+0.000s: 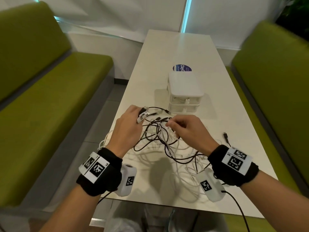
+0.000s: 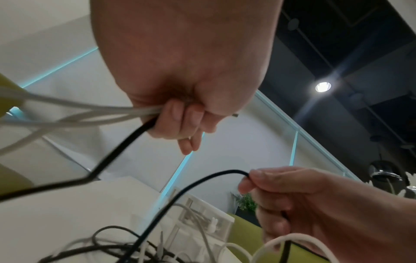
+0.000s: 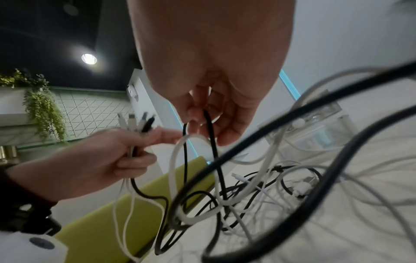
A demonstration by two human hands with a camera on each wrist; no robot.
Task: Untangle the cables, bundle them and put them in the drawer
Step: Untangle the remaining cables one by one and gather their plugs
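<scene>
A tangle of black and white cables (image 1: 160, 144) lies on the white table (image 1: 184, 47) between my hands. My left hand (image 1: 128, 124) grips a bunch of white and black cable ends (image 3: 137, 122), their plugs sticking up past the fingers (image 2: 178, 122). My right hand (image 1: 184, 128) pinches a loop of black cable (image 3: 208, 121) just above the pile, also seen in the left wrist view as the black cable (image 2: 213, 175). A small white drawer unit (image 1: 184, 92) stands beyond the cables, both drawers closed.
Green benches (image 1: 50, 97) flank the table on both sides. A round blue sticker (image 1: 182, 67) sits behind the drawer unit. One loose black plug (image 1: 226, 137) lies right of my right hand. Cables spread to the near table edge.
</scene>
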